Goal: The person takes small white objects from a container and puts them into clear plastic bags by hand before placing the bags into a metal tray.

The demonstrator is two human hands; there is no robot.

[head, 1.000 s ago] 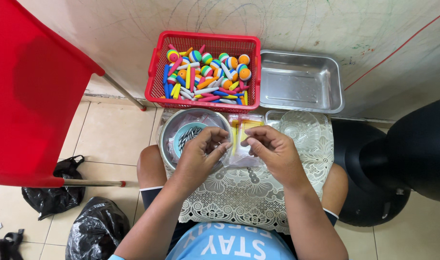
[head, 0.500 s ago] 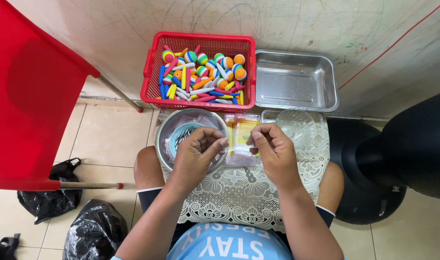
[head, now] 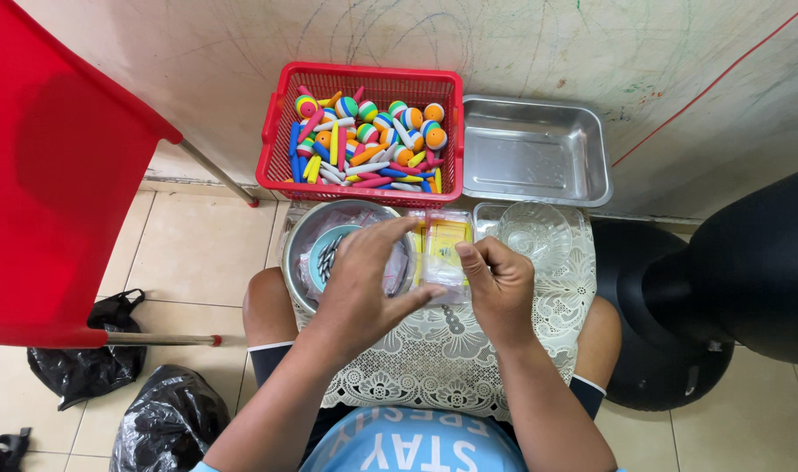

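A small clear bag with a yellow card [head: 444,253] lies in the middle of the frame, on the lace cloth [head: 469,350] over the person's lap. The right hand [head: 497,284] pinches its right edge with fingers together. The left hand [head: 364,280] touches its left edge, fingers spread and apart. It looks like the packing step: the bag is being held and adjusted. Above, a red basket [head: 272,166] holds coloured balls and sticks, beside a steel tray [head: 538,149]. A metal bowl [head: 296,253] sits left.
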